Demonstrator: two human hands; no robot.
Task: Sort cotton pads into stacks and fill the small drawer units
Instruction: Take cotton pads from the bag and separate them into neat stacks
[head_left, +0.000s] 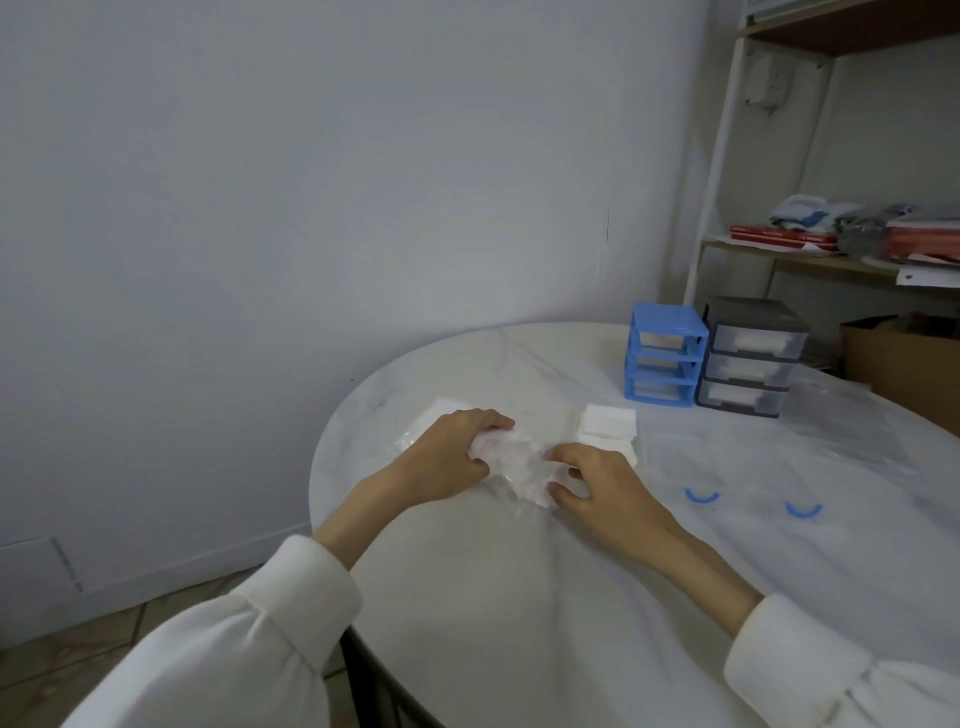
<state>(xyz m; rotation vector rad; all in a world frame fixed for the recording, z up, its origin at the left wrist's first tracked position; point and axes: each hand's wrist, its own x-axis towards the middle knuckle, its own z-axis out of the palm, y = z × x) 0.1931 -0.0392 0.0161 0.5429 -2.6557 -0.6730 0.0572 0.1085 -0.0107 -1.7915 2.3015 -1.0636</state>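
glossy marble table (467, 597); plastic drawer units (665, 358)

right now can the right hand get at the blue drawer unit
Probably yes, once freed: the right hand grips the crinkled clear plastic bag, and only a low white cotton pad stack lies before the blue plastic drawer unit.

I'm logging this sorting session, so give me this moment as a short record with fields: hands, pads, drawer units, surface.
left hand: grips a crinkled clear bag of cotton pads
right hand: grips the same bag from the other side
stacked pads: neat white stack just beyond the right hand
blue drawer unit: three tiers, far side of table
grey drawer unit: three tiers, right beside the blue one, white contents visible
table: round, pale marbled top
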